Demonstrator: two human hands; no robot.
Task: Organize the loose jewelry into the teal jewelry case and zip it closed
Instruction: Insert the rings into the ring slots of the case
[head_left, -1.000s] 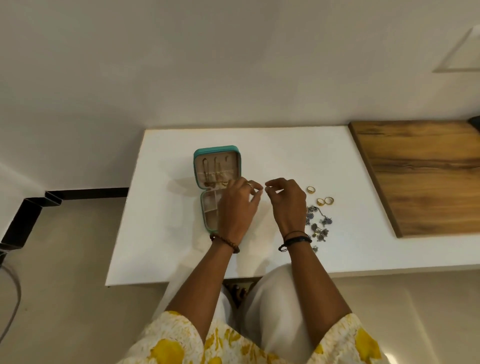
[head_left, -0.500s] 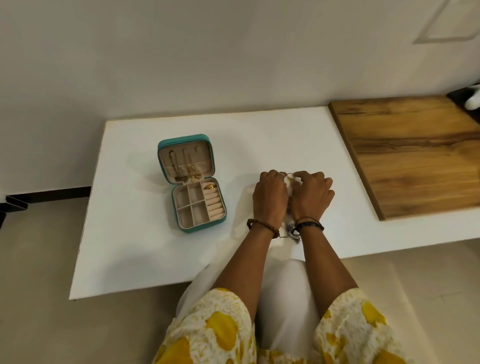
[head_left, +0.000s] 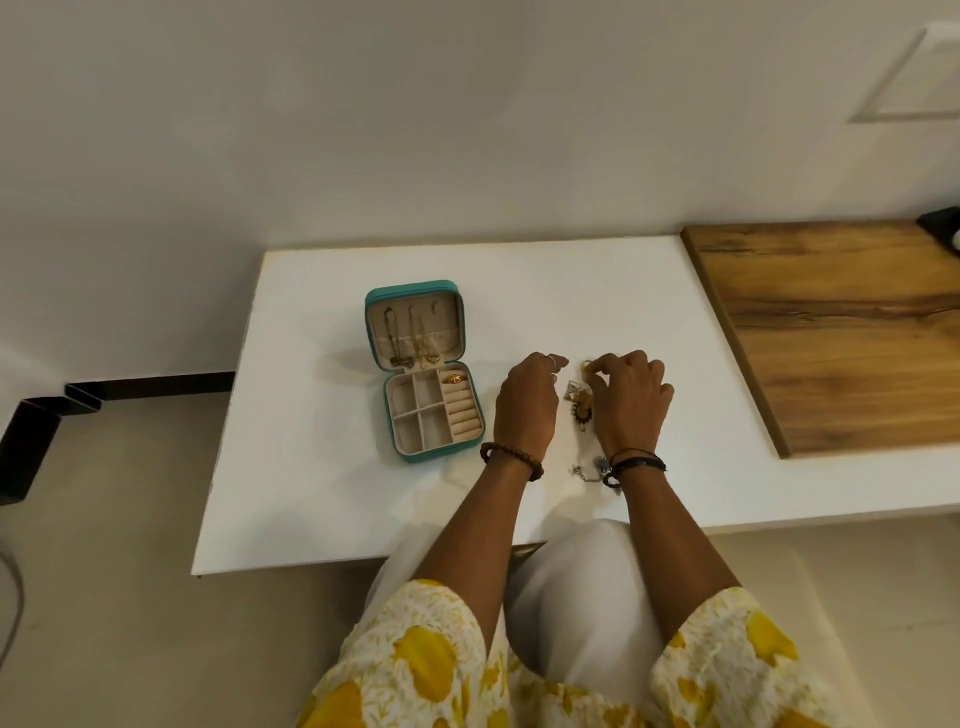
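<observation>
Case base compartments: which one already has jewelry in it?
The ring-roll column along the right side of the teal jewelry case: a gold ring sits in its top slot. The four square compartments left of it look empty.

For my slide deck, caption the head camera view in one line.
Right hand pinches a gold ring beside the left hand, open jewelry case waiting nearby.

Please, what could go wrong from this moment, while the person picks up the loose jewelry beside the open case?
1. The right hand pinches a small gold piece at the fingertips; it might slip and roll on the smooth white table.
2. A silver chain lies close to the table's near edge by the right wrist; the arm could sweep it off.
3. The jewelry pile between the hands looks bunched, so chains may tangle.
</observation>
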